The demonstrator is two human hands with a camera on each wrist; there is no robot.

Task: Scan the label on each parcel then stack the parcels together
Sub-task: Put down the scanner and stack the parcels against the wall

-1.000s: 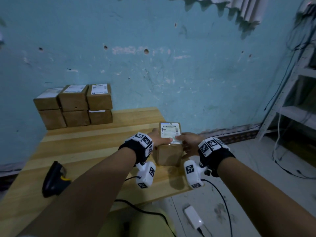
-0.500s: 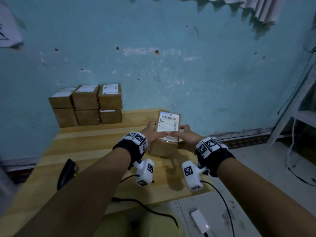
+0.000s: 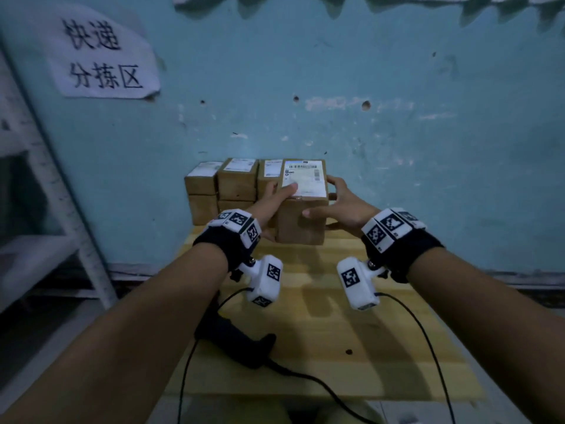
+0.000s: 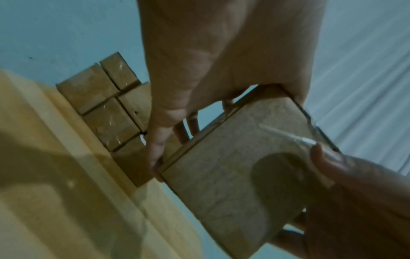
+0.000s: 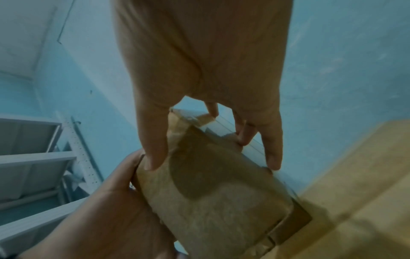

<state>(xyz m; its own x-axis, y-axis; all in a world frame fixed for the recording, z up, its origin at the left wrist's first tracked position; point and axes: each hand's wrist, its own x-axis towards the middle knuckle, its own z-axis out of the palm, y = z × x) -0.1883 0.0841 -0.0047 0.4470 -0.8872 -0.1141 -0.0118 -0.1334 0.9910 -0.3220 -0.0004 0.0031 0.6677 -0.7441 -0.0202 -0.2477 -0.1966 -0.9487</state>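
A brown cardboard parcel (image 3: 301,218) with a white barcode label (image 3: 304,179) on top is held between both hands, close against the right side of the parcel stack (image 3: 226,185). My left hand (image 3: 272,200) grips its left side with the thumb lying on the label. On the right side, my right hand (image 3: 339,206) holds it with the thumb on the near face. In the left wrist view the parcel (image 4: 239,166) hangs a little above the table beside the stack (image 4: 106,105). The right wrist view shows the parcel (image 5: 213,192) between both hands.
The stack stands two rows high against the blue wall at the back of the wooden table (image 3: 351,347). A black handheld scanner (image 3: 235,338) with its cable lies near the front left. A white shelf frame (image 3: 61,209) stands left of the table.
Both hands have lifted the parcel from the table's right side and carried it back and left to the stack. The camera has turned left.
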